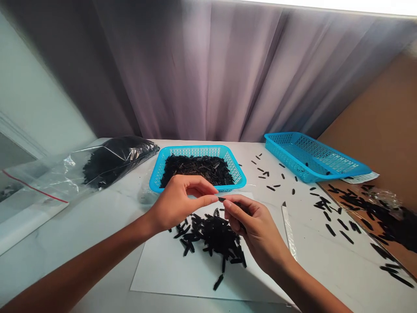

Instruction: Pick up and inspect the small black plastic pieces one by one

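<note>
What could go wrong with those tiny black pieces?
The tiny black piece pinched by the right hand might slip and drop into the pile on the white sheet below. A careless arm movement could scatter that pile. The pointed strip lying beside the right hand might poke it.

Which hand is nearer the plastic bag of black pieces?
Left. The left hand is to the right of the plastic bag, not touching it; the right hand is farther right.
</note>
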`<state>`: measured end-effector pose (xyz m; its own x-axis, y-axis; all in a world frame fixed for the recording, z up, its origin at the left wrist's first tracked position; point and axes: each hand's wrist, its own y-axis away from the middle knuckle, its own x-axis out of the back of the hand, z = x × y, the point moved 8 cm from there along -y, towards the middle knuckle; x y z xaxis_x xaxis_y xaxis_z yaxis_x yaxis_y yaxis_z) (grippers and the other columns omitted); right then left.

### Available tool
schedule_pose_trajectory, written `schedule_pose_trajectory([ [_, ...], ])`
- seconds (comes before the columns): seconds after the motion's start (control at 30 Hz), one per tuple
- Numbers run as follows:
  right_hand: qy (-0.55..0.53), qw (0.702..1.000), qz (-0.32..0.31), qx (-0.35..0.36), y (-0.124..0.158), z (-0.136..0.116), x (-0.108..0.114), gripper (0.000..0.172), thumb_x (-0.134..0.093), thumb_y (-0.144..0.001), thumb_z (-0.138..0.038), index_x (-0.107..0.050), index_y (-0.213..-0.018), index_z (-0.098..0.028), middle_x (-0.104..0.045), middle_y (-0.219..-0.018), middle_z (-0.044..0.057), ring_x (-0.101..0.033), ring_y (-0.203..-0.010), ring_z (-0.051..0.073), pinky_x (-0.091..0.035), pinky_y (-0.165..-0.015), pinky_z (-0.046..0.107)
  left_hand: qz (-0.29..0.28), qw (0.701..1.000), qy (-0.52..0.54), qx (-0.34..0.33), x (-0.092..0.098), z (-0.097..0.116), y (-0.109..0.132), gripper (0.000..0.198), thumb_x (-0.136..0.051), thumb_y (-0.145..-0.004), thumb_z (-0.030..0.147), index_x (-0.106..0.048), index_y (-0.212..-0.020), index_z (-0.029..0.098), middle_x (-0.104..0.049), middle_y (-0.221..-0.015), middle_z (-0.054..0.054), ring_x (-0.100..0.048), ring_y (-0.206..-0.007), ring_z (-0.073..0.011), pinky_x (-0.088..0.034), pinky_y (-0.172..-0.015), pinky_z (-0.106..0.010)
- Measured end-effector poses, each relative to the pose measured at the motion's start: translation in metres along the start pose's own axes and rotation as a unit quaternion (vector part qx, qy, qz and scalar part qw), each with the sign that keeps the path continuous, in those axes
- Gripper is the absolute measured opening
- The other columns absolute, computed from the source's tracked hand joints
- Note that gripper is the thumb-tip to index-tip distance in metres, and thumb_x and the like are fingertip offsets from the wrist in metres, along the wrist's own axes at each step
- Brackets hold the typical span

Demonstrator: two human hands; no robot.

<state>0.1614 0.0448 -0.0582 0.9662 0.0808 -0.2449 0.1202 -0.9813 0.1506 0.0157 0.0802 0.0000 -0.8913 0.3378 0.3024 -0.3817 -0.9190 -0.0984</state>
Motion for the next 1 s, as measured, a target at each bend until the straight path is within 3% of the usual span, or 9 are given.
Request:
schedule_pose_trajectory([
  [0.17, -0.006, 1.0, 0.005, -0.007, -0.001, 0.002, 0.003, 0.025, -0.076, -0.082, -0.043, -0.073, -0.088, -0.019, -0.051, -0.064, -0.004, -0.031, -0.054, 0.007, -0.016, -0.051, 0.029, 0.023, 0.992, -0.097, -0.078, 0.004, 0.013, 0.001, 0.007, -0.078, -0.079, 0.022, -0.076, -0.085, 0.02, -0.075, -0.084, 0.001, -0.067, -0.078, -0.0126, -0.052, -0.071, -0.024],
  [0.33, -0.004, 1.0, 0.001, -0.001, -0.002, 0.0, 0.002, 0.025, -0.075, -0.083, -0.043, -0.07, -0.08, -0.018, -0.051, -0.064, -0.003, -0.031, -0.054, 0.008, -0.016, -0.051, 0.029, 0.026, 0.98, -0.148, -0.132, 0.002, 0.02, 0.004, 0.006, -0.075, -0.083, 0.016, -0.077, -0.084, 0.021, -0.074, -0.081, 0.003, -0.064, -0.076, -0.0109, -0.047, -0.068, -0.024],
  [0.53, -0.009, 1.0, -0.008, -0.001, 0.001, -0.002, -0.001, 0.034, -0.072, -0.085, -0.045, -0.066, -0.067, -0.016, -0.044, -0.055, -0.005, -0.028, -0.051, 0.008, -0.013, -0.05, 0.03, 0.017, 0.978, -0.158, -0.135, 0.0, 0.021, 0.005, 0.003, -0.074, -0.084, 0.019, -0.077, -0.084, 0.02, -0.074, -0.078, 0.003, -0.064, -0.075, -0.0112, -0.046, -0.068, -0.024],
  [0.7, -0.021, 1.0, -0.01, -0.004, 0.0, 0.0, -0.001, 0.038, -0.07, -0.086, -0.044, -0.066, -0.064, -0.015, -0.056, -0.066, -0.001, -0.03, -0.049, 0.005, -0.012, -0.049, 0.029, 0.004, 0.984, -0.141, -0.107, 0.0, 0.018, 0.005, 0.01, -0.068, -0.089, 0.021, -0.076, -0.083, 0.02, -0.076, -0.084, 0.003, -0.066, -0.078, -0.0115, -0.047, -0.073, -0.024],
  [1.0, -0.022, 1.0, -0.007, -0.014, 0.0, 0.0, -0.003, 0.038, -0.07, -0.085, -0.045, -0.067, -0.061, -0.015, -0.056, -0.066, 0.001, -0.03, -0.047, 0.005, -0.013, -0.049, 0.028, -0.006, 0.986, -0.144, -0.081, -0.004, 0.014, 0.003, 0.016, -0.064, -0.091, 0.026, -0.074, -0.08, 0.02, -0.076, -0.083, 0.002, -0.066, -0.079, -0.0132, -0.048, -0.073, -0.025],
])
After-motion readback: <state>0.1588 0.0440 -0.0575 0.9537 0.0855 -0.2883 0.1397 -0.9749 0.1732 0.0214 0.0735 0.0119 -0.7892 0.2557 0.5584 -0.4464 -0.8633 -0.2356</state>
